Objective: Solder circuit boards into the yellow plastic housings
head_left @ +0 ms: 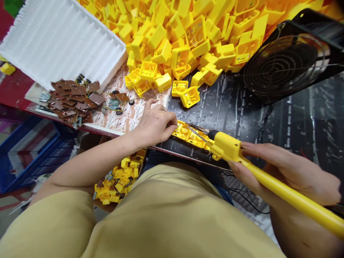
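A short row of open yellow plastic casings (196, 138) lies along the front edge of the black table. At its left end is my left hand (157, 123), thumb and fingertips closed on the end casing; the exact contact is partly hidden by the fingers. My right hand (298, 170) grips a yellow soldering iron (228, 146) with a long handle. Its metal tip and a thin feed tube point down-left over the row; whether the tip touches a casing I cannot tell. Just beyond the row sit two loose casings (189, 96).
A large heap of yellow casings (161, 50) covers the back. Brown circuit boards (73, 98) are piled left, by a white ridged foam tray (61, 39). A black fan (285, 68) stands right. Below are a blue crate (18, 168) and a box of casings (122, 179).
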A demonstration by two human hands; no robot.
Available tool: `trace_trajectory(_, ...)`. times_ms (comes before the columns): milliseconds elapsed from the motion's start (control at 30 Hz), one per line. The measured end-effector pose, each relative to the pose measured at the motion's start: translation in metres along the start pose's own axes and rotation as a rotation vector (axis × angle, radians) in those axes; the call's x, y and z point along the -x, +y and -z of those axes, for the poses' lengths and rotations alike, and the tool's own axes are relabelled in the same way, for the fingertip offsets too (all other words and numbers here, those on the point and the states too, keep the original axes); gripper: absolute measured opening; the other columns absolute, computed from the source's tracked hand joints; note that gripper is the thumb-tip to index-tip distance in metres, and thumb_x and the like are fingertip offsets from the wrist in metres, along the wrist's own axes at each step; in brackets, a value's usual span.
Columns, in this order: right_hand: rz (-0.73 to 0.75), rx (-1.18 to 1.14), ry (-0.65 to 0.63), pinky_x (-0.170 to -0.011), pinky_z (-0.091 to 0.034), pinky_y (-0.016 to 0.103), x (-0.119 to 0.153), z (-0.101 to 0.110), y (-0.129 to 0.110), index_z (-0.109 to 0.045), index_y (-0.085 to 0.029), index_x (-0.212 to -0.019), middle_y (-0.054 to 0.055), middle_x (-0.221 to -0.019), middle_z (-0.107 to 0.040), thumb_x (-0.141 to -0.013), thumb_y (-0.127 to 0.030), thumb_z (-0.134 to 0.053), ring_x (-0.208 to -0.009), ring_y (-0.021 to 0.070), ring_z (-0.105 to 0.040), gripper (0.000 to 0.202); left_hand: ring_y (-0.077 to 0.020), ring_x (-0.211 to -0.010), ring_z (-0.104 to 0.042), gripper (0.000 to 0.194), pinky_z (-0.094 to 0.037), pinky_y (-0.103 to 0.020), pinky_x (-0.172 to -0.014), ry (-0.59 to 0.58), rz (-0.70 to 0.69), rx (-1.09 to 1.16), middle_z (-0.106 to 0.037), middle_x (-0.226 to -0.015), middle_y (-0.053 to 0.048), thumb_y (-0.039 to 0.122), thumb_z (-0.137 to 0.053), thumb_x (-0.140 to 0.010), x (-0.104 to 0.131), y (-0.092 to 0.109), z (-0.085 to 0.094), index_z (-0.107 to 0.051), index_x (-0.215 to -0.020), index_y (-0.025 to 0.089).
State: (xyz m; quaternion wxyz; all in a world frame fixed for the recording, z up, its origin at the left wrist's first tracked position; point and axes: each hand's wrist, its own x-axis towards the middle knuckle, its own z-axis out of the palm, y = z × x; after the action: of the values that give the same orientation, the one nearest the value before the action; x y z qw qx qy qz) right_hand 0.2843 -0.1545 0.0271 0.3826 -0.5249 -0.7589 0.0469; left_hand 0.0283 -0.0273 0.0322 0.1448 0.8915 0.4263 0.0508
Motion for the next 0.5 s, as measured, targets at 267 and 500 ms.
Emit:
trace_trajectory(267,0.162,-0.048,-0.032,-0.054,-0.056,0.014,-0.02,-0.007,-0.008,-0.061,-0.019,-0.078,0.002,-0.068,-0.066,-0.101,-0.037,-0.057,-0.058,0.0099,-0.066,0.029,-0.0196,-0.081,-0.062,0.016,-0.029,-0.052,-0.111,-0.091,0.002,0.006,-0.07,-0.07,-0.001,0.024,-0.057,-0.078,-0.014,0.001,0.006,-0.073,-0.079,0.02)
trace_trajectory(500,0.337,-0.085,-0.03,-0.065,-0.061,0.019,-0.025,-0.007,-0.007,-0.06,-0.018,-0.088,0.001,-0.073,-0.068,-0.082,-0.016,-0.08,-0.064,0.0107,-0.067,0.021,-0.0203,-0.085,-0.062,0.013,-0.031,-0.048,-0.108,-0.153,-0.056,-0.02,-0.072,-0.073,-0.001,0.024,-0.059,-0.078,-0.021,0.0,0.009,-0.072,-0.076,0.02)
